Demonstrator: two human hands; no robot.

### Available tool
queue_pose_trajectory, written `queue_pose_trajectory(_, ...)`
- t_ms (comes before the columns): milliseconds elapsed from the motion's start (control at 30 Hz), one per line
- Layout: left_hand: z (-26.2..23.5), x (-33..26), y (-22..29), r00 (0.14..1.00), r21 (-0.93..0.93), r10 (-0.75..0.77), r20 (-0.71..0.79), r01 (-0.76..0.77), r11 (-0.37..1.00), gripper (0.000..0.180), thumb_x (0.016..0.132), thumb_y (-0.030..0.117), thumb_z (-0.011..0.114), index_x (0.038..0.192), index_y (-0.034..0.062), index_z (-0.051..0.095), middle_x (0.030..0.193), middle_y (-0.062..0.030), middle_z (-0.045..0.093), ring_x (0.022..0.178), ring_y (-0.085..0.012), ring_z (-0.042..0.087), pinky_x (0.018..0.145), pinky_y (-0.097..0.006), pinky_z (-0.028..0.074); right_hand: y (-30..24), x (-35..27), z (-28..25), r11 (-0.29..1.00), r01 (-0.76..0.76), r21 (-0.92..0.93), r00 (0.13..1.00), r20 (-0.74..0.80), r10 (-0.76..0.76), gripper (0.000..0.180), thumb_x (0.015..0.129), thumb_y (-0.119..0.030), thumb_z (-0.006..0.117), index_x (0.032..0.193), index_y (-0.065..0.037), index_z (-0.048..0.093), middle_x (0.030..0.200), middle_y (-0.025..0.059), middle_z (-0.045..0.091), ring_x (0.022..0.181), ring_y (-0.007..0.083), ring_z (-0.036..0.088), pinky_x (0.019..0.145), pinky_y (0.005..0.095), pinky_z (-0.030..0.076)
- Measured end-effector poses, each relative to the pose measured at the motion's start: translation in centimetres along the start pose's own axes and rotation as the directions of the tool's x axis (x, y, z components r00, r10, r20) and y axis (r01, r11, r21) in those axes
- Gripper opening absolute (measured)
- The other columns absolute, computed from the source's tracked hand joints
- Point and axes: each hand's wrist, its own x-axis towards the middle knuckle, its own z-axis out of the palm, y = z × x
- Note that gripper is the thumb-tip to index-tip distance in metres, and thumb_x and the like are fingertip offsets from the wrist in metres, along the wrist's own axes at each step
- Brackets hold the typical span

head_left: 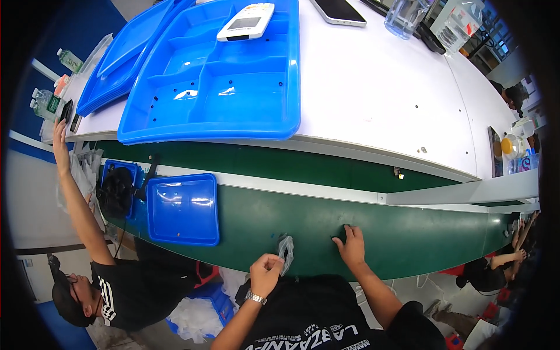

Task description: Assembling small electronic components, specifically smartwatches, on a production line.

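My left hand [265,274], with a metal watch on its wrist, is closed on a small see-through plastic bag [286,255] at the near edge of the green bench [303,219]. The bag hangs crumpled from the fingertips; something dark shows by its upper end, too small to name. To the right, my right hand [352,248] rests over the bench top with thumb and index finger apart, and I see nothing held in it. A shallow blue tray [182,213] lies on the bench left of the bag.
On the white upper shelf [373,81] stand a blue compartment tray [210,128] with small dark bits and a white handheld device [246,22], stacked blue trays, a phone [339,11] and bottles. A co-worker [87,286] reaches up at the left. A blue crate [219,303] holds plastic bags.
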Motion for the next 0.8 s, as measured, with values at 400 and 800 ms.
queue_pose_trajectory(400,0.4,0.0,-0.2,0.998,-0.022,-0.028,0.061,0.029,0.999,0.01,0.089,0.009,0.073,0.089,-0.0003,0.068,0.07,-0.0013,0.068,0.062,-0.0053,0.061,0.057,-0.024,0.048,0.8,-0.9,1.9,0.988,0.008,0.154,0.998,-0.06,0.001,0.013,0.083,-0.01,0.075,0.096,-0.005,0.073,0.092,0.0148,0.068,0.081,0.0374,0.067,0.073,0.0446,0.055)
queue_pose_trajectory(800,1.6,0.1,0.9,0.989,0.016,-0.008,0.144,0.006,1.0,0.004,0.091,0.003,0.068,0.092,0.0002,0.066,0.075,-0.0039,0.068,0.065,-0.0085,0.064,0.058,-0.023,0.052,2.2,-0.8,1.1,0.989,0.143,0.039,0.988,0.044,-0.145,0.012,0.089,-0.007,0.066,0.1,-0.005,0.063,0.099,0.0145,0.057,0.096,0.0372,0.056,0.083,0.0464,0.049)
